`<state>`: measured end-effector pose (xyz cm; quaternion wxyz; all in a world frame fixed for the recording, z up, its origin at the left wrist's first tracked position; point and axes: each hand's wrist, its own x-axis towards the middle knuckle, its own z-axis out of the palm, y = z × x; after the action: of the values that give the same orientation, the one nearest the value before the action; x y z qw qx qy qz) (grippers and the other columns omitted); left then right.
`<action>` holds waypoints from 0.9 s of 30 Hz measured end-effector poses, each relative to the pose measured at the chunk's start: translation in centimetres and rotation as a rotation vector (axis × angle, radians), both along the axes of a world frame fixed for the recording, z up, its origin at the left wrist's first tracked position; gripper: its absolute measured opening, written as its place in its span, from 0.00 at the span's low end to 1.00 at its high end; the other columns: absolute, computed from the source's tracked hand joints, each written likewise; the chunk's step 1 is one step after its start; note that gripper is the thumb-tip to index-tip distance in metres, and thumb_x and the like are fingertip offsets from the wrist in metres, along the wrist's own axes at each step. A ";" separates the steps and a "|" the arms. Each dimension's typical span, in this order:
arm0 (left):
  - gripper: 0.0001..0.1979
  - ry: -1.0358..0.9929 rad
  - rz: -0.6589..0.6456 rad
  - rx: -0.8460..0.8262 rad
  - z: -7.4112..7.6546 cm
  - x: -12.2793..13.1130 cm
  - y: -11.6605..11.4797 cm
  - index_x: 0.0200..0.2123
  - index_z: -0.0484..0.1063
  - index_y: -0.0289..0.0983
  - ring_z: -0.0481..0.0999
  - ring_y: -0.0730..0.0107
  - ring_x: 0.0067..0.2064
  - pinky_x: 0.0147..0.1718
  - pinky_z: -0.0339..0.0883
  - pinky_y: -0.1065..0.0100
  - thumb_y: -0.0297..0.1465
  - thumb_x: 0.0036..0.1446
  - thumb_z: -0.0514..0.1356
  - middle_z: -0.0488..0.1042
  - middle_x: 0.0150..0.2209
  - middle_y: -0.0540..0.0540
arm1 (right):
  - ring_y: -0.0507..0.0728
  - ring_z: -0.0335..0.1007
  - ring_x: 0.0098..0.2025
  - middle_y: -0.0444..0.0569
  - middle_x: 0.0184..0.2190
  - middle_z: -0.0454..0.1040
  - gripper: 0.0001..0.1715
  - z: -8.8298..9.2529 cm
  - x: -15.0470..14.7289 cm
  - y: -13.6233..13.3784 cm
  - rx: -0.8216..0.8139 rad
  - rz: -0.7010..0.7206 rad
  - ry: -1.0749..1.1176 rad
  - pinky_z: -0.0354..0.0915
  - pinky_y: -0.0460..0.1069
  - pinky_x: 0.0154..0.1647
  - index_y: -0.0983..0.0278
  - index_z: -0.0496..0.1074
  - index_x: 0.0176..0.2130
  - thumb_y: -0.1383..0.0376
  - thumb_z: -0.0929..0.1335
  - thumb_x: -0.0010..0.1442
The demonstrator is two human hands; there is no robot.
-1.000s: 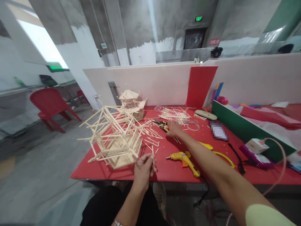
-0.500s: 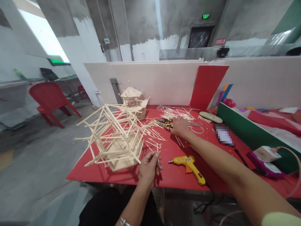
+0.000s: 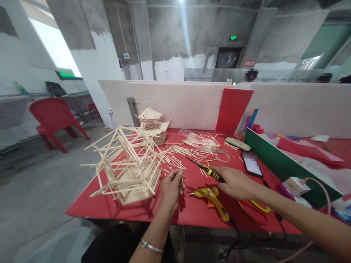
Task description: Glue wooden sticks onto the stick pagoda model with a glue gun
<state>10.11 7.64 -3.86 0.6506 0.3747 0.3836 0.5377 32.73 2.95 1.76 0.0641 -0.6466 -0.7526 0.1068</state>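
Note:
My left hand (image 3: 171,186), closed in a pinch, holds a thin wooden stick (image 3: 181,170) near the table's front. My right hand (image 3: 233,180) is closed round the black-and-yellow handle of a slim hand tool (image 3: 210,173). The tool's long, narrow dark end points left toward the stick; its exact kind is unclear. Between and below the hands lies a yellow hot glue gun (image 3: 212,199), its nozzle facing left. An open frame model of wooden sticks (image 3: 130,168) stands left of my left hand. Loose sticks (image 3: 178,149) are scattered beyond both hands.
A smaller pagoda-like stick model (image 3: 150,124) stands at the back. A plastic bag (image 3: 189,135) lies by the sticks. To the right are a phone (image 3: 252,164), a green board (image 3: 276,157), a white plug (image 3: 296,186) and cables. The red tabletop (image 3: 93,202) ends at front and left.
My right hand has lifted the black-and-yellow tool from among the sticks and brought it nearer and to the right. My left hand still pinches the stick. The camera view has shifted slightly.

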 end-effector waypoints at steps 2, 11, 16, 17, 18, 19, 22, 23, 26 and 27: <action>0.17 0.004 0.001 0.013 0.3 0.2 -0.1 0.32 0.71 0.34 0.64 0.82 0.16 0.12 0.51 0.79 0.42 0.45 0.66 0.72 0.24 0.51 | 0.63 0.66 0.52 0.55 0.53 0.69 0.37 0.2 -0.1 -0.5 -0.021 0.018 -0.038 0.60 0.53 0.47 0.60 0.57 0.61 0.66 0.62 0.52; 0.12 0.160 -0.088 0.137 0.9 0.4 -1.0 0.27 0.71 0.34 0.61 0.81 0.14 0.13 0.51 0.77 0.39 0.51 0.62 0.68 0.15 0.54 | 0.64 0.67 0.49 0.57 0.51 0.67 0.42 -0.3 -1.4 -0.7 0.059 0.091 -0.133 0.61 0.53 0.42 0.60 0.51 0.64 0.66 0.63 0.51; 0.12 0.214 -0.081 0.139 1.2 0.4 -0.9 0.27 0.71 0.34 0.61 0.80 0.13 0.13 0.51 0.76 0.39 0.51 0.62 0.68 0.14 0.53 | 0.63 0.66 0.47 0.56 0.48 0.68 0.41 -0.6 -1.6 -0.3 0.082 0.105 -0.140 0.60 0.52 0.42 0.62 0.52 0.63 0.65 0.64 0.52; 0.12 0.224 -0.079 0.143 1.2 0.3 -0.8 0.27 0.72 0.34 0.61 0.80 0.13 0.13 0.52 0.76 0.39 0.50 0.62 0.68 0.14 0.53 | 0.63 0.66 0.47 0.57 0.48 0.68 0.40 -0.7 -1.5 -0.2 0.094 0.116 -0.143 0.60 0.53 0.43 0.62 0.53 0.63 0.65 0.64 0.51; 0.12 0.235 -0.077 0.149 1.2 0.2 -0.8 0.27 0.72 0.34 0.61 0.79 0.13 0.13 0.52 0.76 0.39 0.50 0.62 0.68 0.14 0.53 | 0.63 0.65 0.47 0.57 0.47 0.68 0.39 -0.8 -1.5 -0.2 0.106 0.125 -0.144 0.59 0.54 0.45 0.63 0.55 0.62 0.65 0.64 0.51; 0.13 0.244 -0.078 0.156 1.2 0.2 -0.7 0.28 0.72 0.34 0.62 0.79 0.14 0.14 0.52 0.76 0.39 0.50 0.62 0.69 0.14 0.52 | 0.63 0.65 0.47 0.57 0.47 0.69 0.37 -0.8 -1.4 -0.2 0.116 0.131 -0.139 0.59 0.55 0.46 0.64 0.57 0.60 0.65 0.64 0.51; 0.12 0.267 -0.079 0.173 1.3 0.1 -0.8 0.29 0.74 0.34 0.62 0.79 0.14 0.14 0.54 0.76 0.39 0.49 0.64 0.68 0.15 0.53 | 0.63 0.64 0.48 0.57 0.48 0.69 0.32 -1.1 -1.2 -0.2 0.130 0.142 -0.066 0.57 0.55 0.48 0.65 0.60 0.57 0.66 0.65 0.51; 0.12 0.276 -0.078 0.177 1.4 0.2 -0.9 0.29 0.74 0.34 0.62 0.79 0.14 0.14 0.54 0.76 0.38 0.48 0.64 0.68 0.15 0.53 | 0.63 0.63 0.49 0.57 0.48 0.69 0.31 -1.2 -1.1 -0.2 0.132 0.152 -0.027 0.57 0.55 0.49 0.65 0.61 0.56 0.66 0.65 0.52; 0.10 0.302 -0.049 0.189 1.9 0.5 -1.2 0.29 0.74 0.35 0.61 0.79 0.14 0.14 0.55 0.76 0.37 0.49 0.64 0.65 0.14 0.54 | 0.63 0.63 0.50 0.56 0.47 0.69 0.28 -1.8 -0.9 0.0 0.145 0.200 0.083 0.56 0.56 0.51 0.64 0.61 0.54 0.64 0.66 0.53; 0.10 0.313 -0.036 0.204 2.1 0.6 -1.4 0.29 0.75 0.35 0.62 0.78 0.15 0.14 0.55 0.75 0.37 0.49 0.64 0.66 0.15 0.54 | 0.63 0.62 0.50 0.56 0.47 0.69 0.29 -1.9 -0.8 0.1 0.141 0.215 0.118 0.56 0.56 0.51 0.64 0.61 0.54 0.64 0.66 0.53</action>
<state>10.67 6.26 -1.79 0.5514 0.5244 0.4168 0.4973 31.90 3.01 -0.16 0.1419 -0.5485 -0.8182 0.0978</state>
